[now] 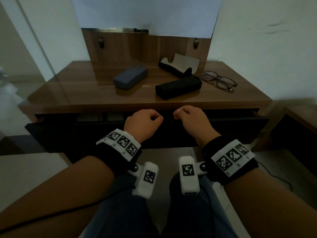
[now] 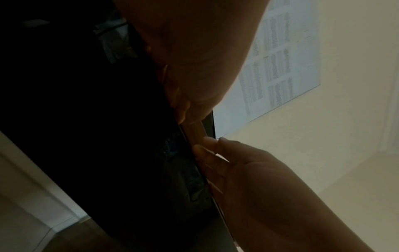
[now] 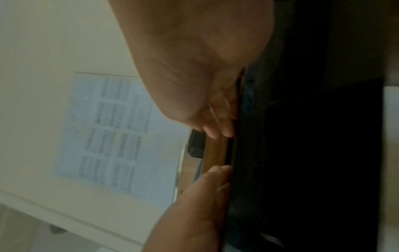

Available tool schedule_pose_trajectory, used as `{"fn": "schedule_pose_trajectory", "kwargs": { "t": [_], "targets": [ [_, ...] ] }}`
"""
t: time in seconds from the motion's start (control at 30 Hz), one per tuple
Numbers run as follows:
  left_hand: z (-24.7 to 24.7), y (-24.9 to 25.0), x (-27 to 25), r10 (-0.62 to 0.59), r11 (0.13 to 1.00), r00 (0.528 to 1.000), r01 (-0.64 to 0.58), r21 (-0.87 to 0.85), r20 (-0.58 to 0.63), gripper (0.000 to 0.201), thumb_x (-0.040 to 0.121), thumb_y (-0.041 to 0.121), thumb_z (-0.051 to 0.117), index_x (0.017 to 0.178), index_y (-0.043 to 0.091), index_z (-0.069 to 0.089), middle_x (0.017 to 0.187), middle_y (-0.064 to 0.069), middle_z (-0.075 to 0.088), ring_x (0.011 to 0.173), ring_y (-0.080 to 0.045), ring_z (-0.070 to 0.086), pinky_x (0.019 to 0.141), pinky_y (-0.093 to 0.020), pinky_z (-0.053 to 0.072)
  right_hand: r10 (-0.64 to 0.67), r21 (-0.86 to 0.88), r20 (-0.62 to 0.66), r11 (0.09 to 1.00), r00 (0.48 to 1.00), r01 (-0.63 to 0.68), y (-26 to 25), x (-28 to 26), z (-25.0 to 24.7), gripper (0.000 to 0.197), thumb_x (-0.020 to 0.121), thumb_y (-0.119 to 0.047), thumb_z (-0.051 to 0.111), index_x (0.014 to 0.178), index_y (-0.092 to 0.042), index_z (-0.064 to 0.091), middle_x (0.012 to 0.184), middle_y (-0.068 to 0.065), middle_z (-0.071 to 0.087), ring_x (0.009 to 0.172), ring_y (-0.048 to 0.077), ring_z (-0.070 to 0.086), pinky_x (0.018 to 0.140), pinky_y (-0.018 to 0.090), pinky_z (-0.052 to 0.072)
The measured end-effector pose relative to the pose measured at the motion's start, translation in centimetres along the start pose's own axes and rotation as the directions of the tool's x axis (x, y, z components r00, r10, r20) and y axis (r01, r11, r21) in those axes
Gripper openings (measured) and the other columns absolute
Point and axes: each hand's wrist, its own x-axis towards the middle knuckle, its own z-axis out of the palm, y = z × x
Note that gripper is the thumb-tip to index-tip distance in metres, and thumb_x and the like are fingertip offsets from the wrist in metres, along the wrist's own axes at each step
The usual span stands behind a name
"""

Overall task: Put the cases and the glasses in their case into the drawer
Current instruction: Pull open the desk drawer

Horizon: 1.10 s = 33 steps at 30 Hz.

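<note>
Dim room, pale walls, a wooden desk (image 1: 72,86) with glossy top and a wooden back panel (image 1: 120,47) carrying two dark hooks; a large sheet of paper (image 1: 145,12) hangs on the wall above it. On the desk top: grey case (image 1: 130,77) closed, left of centre; black case (image 1: 178,87) closed, just right of centre near the front edge; open case (image 1: 180,65) with pale lining behind it, near the back panel; glasses (image 1: 219,81) lying unfolded on the right, apart from all cases. Dark drawer (image 1: 68,133) under the desk top is pulled partly out, some pale items dimly visible inside at left. Left hand (image 1: 143,123) and right hand (image 1: 190,120) sit side by side at the middle of the drawer's front edge, fingers curled over it, thumbs tucked near the fingertips. Head view alone shows the cases, glasses and wrist bands with printed markers, plus dark trousers below. Left wrist view shows fingertips (image 2: 183,109) hooked on the thin drawer edge, with the other hand's fingers next to them, and printed columns on the paper (image 2: 276,68). Right wrist view is blurred: fingers (image 3: 218,122) against the same edge, a wood strip between the two hands.
</note>
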Motion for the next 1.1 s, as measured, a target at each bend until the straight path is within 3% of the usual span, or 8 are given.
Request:
{"fn": "schedule_pose_trajectory", "kwargs": {
  "t": [0.1,0.23,0.3,0.37,0.43,0.73,0.93,1.1],
  "targets": [
    [-0.4,0.0,-0.3,-0.014,1.0,0.999,0.015,-0.023,0.038,0.014,0.089,0.047,0.051,0.089,0.039,0.064,0.101,0.008,0.071,0.097,-0.016,0.064,0.092,-0.044,0.05,0.021,-0.033,0.053,0.999,0.998,-0.019,-0.9,-0.5,-0.6,0.022,0.096,-0.027,0.05,0.099,-0.015,0.068,0.094,0.001,0.068,0.075,0.01,0.058,0.059,0.023,0.043],
    [-0.7,0.2,-0.7,-0.004,0.999,0.997,0.007,-0.035,0.077,0.02,0.091,0.043,0.054,0.083,0.03,0.066,0.083,0.006,0.068,0.082,-0.016,0.064,0.08,-0.036,0.053,0.067,-0.093,0.122,0.994,0.99,-0.056,-1.2,-0.9,-1.3,0.016,0.094,-0.022,0.052,0.09,-0.016,0.066,0.088,-0.001,0.062,0.072,0.009,0.053,0.058,0.023,0.038],
    [-0.9,0.5,-1.0,-0.001,1.0,0.996,0.002,-0.022,0.087,0.026,0.092,0.04,0.054,0.072,0.027,0.063,0.07,0.006,0.062,0.069,-0.013,0.06,0.064,-0.029,0.046,0.091,-0.154,0.171,0.986,0.981,-0.064,-1.3,-1.2,-1.6,0.015,0.093,-0.021,0.053,0.084,-0.018,0.065,0.083,-0.002,0.061,0.072,0.011,0.053,0.058,0.024,0.037],
    [-1.0,0.8,-1.2,0.0,1.0,0.997,0.0,-0.002,0.081,0.029,0.092,0.04,0.054,0.066,0.028,0.059,0.066,0.006,0.059,0.064,-0.009,0.057,0.058,-0.026,0.039,0.099,-0.195,0.214,0.979,0.972,-0.057,-1.6,-1.6,-1.7,0.016,0.093,-0.022,0.053,0.081,-0.02,0.064,0.086,0.0,0.063,0.073,0.012,0.053,0.058,0.025,0.036],
    [-1.0,0.9,-1.6,-0.01,1.0,0.998,0.009,0.011,0.068,0.031,0.091,0.041,0.055,0.064,0.027,0.056,0.065,0.006,0.057,0.063,-0.009,0.056,0.058,-0.027,0.039,0.106,-0.225,0.238,0.973,0.966,-0.052,-1.8,-1.9,-1.9,0.017,0.093,-0.024,0.053,0.08,-0.021,0.064,0.092,0.002,0.067,0.074,0.012,0.054,0.059,0.025,0.038],
    [-1.4,1.4,-2.9,-0.013,0.997,0.992,0.003,0.083,0.125,0.038,0.095,0.041,0.051,0.06,0.024,0.052,0.064,0.004,0.052,0.063,-0.01,0.051,0.067,-0.029,0.04,0.166,-0.298,0.344,0.953,0.924,-0.06,-3.0,-4.0,-2.7,0.022,0.096,-0.026,0.05,0.082,-0.016,0.064,0.085,0.002,0.064,0.08,0.013,0.057,0.066,0.022,0.041],
    [-1.7,1.9,-3.8,-0.059,0.995,0.968,0.039,0.087,0.242,0.023,0.096,0.034,0.051,0.088,0.018,0.065,0.075,0.006,0.059,0.07,-0.007,0.054,0.064,-0.027,0.041,0.213,-0.364,0.397,0.93,0.893,-0.061,-3.5,-5.1,-2.9,0.015,0.096,-0.023,0.051,0.086,-0.016,0.06,0.081,0.001,0.063,0.074,0.013,0.057,0.063,0.023,0.043],
    [-1.7,1.9,-4.8,-0.067,0.998,0.954,0.059,0.037,0.292,0.018,0.094,0.022,0.055,0.077,0.023,0.062,0.071,0.003,0.065,0.065,-0.01,0.062,0.066,-0.026,0.051,0.26,-0.423,0.444,0.904,0.858,-0.056,-3.5,-6.0,-3.0,0.018,0.098,-0.028,0.048,0.084,-0.02,0.056,0.084,0.003,0.064,0.073,0.017,0.059,0.059,0.025,0.043]
  ]
}}
